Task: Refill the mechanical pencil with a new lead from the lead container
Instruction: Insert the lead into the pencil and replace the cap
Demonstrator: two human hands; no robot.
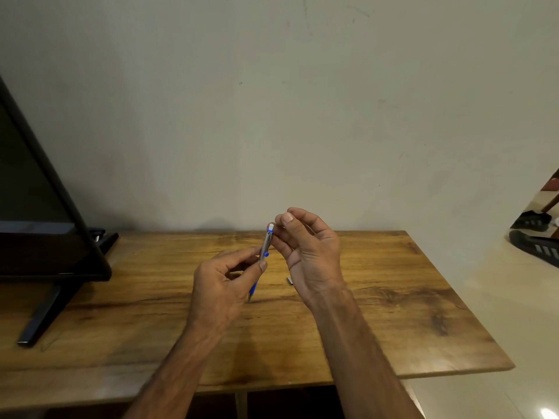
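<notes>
A mechanical pencil [266, 244] with a silver barrel, blue clip and blue grip stands nearly upright above the wooden table [393, 313], tip down. My left hand [222, 290] pinches its middle between thumb and fingers. My right hand [305, 251] has thumb and fingertips at the pencil's top end, where a white eraser shows. A small silver piece [289, 280] lies on the table just left of my right wrist, partly hidden. I see no lead container; it may be behind my hands.
A black monitor [39, 207] on a stand takes up the table's left end. A pale wall rises directly behind the table. At the far right, dark sandals [534, 234] lie on a light floor.
</notes>
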